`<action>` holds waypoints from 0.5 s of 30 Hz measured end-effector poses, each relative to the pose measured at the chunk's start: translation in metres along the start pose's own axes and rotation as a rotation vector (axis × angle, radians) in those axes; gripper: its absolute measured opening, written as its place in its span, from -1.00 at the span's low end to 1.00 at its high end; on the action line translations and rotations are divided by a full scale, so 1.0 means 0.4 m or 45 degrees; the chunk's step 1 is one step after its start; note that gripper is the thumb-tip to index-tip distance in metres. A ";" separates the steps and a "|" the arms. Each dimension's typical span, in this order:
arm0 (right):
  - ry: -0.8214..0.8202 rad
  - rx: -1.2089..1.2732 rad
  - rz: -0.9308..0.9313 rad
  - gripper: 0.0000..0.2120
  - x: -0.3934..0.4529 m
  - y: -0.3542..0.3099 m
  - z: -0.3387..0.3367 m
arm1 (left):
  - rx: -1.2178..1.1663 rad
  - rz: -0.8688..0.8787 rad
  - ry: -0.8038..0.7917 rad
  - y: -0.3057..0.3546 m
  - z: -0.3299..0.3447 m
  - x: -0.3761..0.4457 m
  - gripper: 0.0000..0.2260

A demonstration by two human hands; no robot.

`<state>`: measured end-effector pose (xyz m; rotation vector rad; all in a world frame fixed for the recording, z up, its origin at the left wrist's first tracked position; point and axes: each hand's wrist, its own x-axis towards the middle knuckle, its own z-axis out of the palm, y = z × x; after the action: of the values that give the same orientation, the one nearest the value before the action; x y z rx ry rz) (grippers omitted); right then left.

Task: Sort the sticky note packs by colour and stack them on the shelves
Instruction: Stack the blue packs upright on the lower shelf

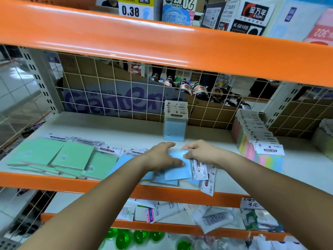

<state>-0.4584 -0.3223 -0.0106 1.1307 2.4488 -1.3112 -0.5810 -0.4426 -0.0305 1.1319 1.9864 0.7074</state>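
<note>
On the white middle shelf (137,130), near its front edge, lie the loose blue sticky note packs (177,170), overlapping in a heap. My left hand (163,156) rests on them with fingers spread and straight; my right hand (200,153) curls its fingers round the header-card end of one pack. At twelve o'clock from my hands an upright blue stack (174,126) stands against the wire grid (115,91). At nine o'clock sprawl the green packs (59,157); at three o'clock, a row of multicolour packs (257,141).
</note>
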 end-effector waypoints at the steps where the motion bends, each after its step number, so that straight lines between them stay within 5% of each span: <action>1: -0.001 -0.008 -0.022 -0.86 0.002 -0.007 -0.004 | -0.041 0.023 0.034 0.004 -0.001 0.008 -0.39; 4: 0.021 -0.038 -0.065 -0.90 0.004 -0.028 -0.011 | -0.135 0.032 0.107 0.012 0.007 0.036 -0.74; 15: 0.158 0.194 -0.036 -0.64 0.016 -0.025 -0.012 | -0.473 -0.045 0.029 -0.008 0.005 0.035 -0.85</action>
<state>-0.4686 -0.3186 -0.0040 1.2528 2.4949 -1.5013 -0.5856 -0.4316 -0.0385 0.8664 1.7916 1.0235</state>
